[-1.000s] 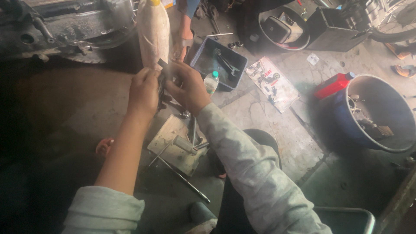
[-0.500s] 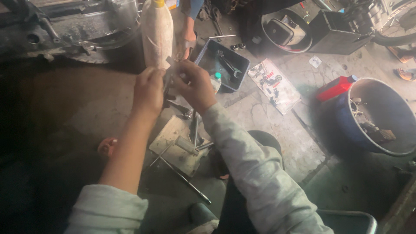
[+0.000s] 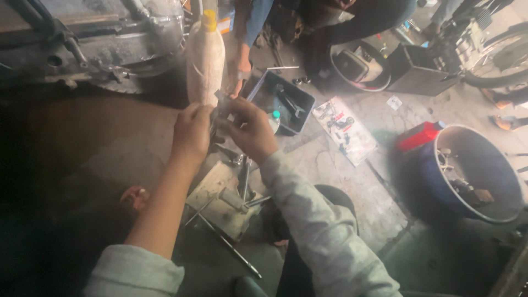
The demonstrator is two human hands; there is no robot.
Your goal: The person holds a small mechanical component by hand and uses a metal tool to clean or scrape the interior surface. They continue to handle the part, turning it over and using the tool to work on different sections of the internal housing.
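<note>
Both hands' grip [image 3: 223,124] on metal part [image 3: 220,107], stained concrete floor [image 3: 352,187]

dim overall | light from upper right | left side deep shadow | soft, slight motion blur

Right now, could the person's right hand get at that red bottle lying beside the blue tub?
Probably not freely. The right hand is busy gripping a small metal part together with the left hand. The floor toward the red bottle looks unobstructed, though.
</note>
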